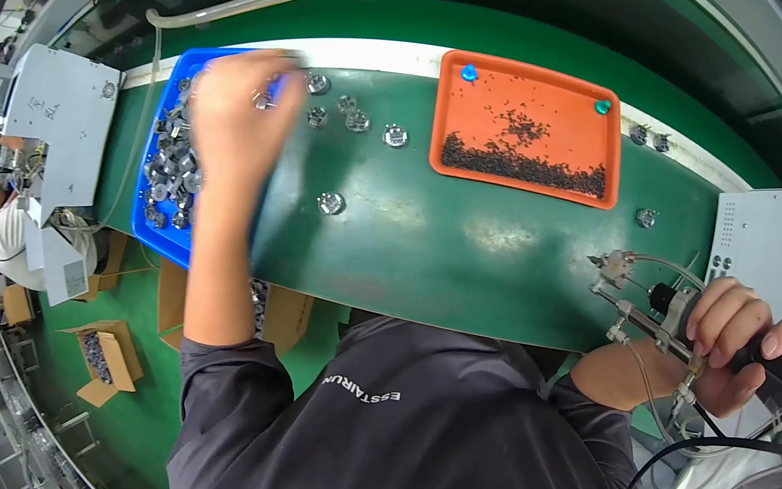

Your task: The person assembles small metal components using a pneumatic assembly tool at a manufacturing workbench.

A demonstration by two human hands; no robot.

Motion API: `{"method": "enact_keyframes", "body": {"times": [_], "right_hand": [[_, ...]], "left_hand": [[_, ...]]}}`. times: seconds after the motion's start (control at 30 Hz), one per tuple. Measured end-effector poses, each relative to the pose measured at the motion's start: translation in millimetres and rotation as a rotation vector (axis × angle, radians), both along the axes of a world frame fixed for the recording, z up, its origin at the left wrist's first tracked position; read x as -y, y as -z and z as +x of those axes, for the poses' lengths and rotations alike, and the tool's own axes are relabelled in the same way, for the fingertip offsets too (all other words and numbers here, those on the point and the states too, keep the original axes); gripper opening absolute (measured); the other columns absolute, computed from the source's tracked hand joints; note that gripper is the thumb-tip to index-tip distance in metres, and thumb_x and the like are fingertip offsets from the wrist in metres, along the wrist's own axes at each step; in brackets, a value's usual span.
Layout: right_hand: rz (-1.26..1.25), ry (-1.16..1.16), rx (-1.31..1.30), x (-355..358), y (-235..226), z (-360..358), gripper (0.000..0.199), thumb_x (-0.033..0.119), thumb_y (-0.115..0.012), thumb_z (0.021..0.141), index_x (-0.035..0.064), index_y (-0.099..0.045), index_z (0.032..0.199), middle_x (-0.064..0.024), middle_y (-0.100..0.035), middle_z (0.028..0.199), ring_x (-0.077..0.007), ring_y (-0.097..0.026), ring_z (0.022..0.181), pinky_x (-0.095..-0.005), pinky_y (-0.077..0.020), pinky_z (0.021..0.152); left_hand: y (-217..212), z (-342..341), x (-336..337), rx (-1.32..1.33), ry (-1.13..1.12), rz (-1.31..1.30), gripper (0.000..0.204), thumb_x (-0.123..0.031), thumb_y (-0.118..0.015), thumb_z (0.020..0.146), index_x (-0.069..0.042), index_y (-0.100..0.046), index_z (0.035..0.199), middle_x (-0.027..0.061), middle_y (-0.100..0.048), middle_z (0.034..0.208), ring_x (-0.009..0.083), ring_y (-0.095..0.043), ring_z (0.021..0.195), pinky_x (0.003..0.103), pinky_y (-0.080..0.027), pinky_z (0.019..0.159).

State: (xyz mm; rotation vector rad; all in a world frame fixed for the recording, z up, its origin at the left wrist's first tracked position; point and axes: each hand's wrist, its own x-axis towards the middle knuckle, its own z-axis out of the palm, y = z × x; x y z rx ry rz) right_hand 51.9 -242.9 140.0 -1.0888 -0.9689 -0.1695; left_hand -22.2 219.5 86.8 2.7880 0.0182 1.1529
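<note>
My left hand (pixel 242 115) is over the right side of a blue tray (pixel 150 220) heaped with small grey metal parts (pixel 172 166). Its fingers are smeared by motion; a dark spot shows by the fingertips, and what it is I cannot make out. To the right of that hand, several round metal parts (pixel 356 121) lie loose on the green bench top (pixel 384 266). At the lower right, my right hand (pixel 734 340) has its fingers curled over the black handle (pixel 767 360) of a fixture with metal rods and clear air tubes (pixel 639 314).
An orange tray (pixel 618 150) with many tiny black pieces sits at the bench's back right. Another metal part (pixel 647 217) lies near a grey box (pixel 778 232). A white machine (pixel 64 121) stands at the left, with a person (pixel 11 241) beyond it. Cardboard boxes (pixel 119 351) stand on the floor.
</note>
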Motion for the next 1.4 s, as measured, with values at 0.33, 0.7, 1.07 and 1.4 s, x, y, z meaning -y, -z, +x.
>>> {"method": "enact_keyframes", "body": {"times": [0.33, 0.7, 1.07, 1.4], "right_hand": [[0.061, 0.002, 0.025, -7.4, 10.2, 6.0, 0.033, 0.031, -0.07, 0.099, 0.0135, -0.045, 0.11, 0.0031, -0.055, 0.066, -0.0107, -0.055, 0.049, -0.0253, -0.0463, 0.045], [0.108, -0.104, -0.02, -16.1, 4.0, 10.3, 0.031, 0.025, -0.07, 0.1, 0.0103, -0.045, 0.113, -0.0017, -0.055, 0.067, -0.0154, -0.052, 0.05, -0.0298, -0.045, 0.047], [-0.08, -0.303, -0.044, 6.4, 0.3, 21.2, 0.056, 0.06, -0.063, 0.098, 0.013, -0.057, 0.128, 0.0005, -0.057, 0.077, -0.0135, -0.056, 0.063, -0.0291, -0.0458, 0.06], [-0.086, -0.308, -0.053, -0.5, -1.5, 13.2, 0.051, 0.058, -0.067, 0.097, 0.0147, -0.059, 0.123, 0.0019, -0.06, 0.074, -0.0112, -0.056, 0.06, -0.0264, -0.0454, 0.057]], "left_hand": [[6.8, 56.3, -39.6, -0.083, 0.106, -0.128, 0.02, -0.022, -0.082, 0.083, -0.004, -0.076, 0.089, 0.0134, -0.074, 0.101, 0.0328, -0.071, 0.094, 0.041, -0.055, 0.086], [88.0, 188.3, -67.8, -0.466, 0.017, -0.146, 0.026, -0.031, -0.071, 0.094, -0.008, -0.08, 0.102, 0.0169, -0.077, 0.102, 0.0368, -0.074, 0.097, 0.044, -0.057, 0.088], [59.6, 26.7, 203.4, -0.483, 0.802, -0.366, 0.012, -0.014, -0.079, 0.076, -0.008, -0.072, 0.083, 0.0041, -0.07, 0.091, 0.0256, -0.068, 0.094, 0.041, -0.055, 0.086], [66.8, 33.4, 236.0, -0.318, 0.911, -0.65, 0.025, -0.009, -0.086, 0.074, -0.004, -0.073, 0.095, 0.0065, -0.069, 0.106, 0.0279, -0.066, 0.095, 0.04, -0.054, 0.083]]}}
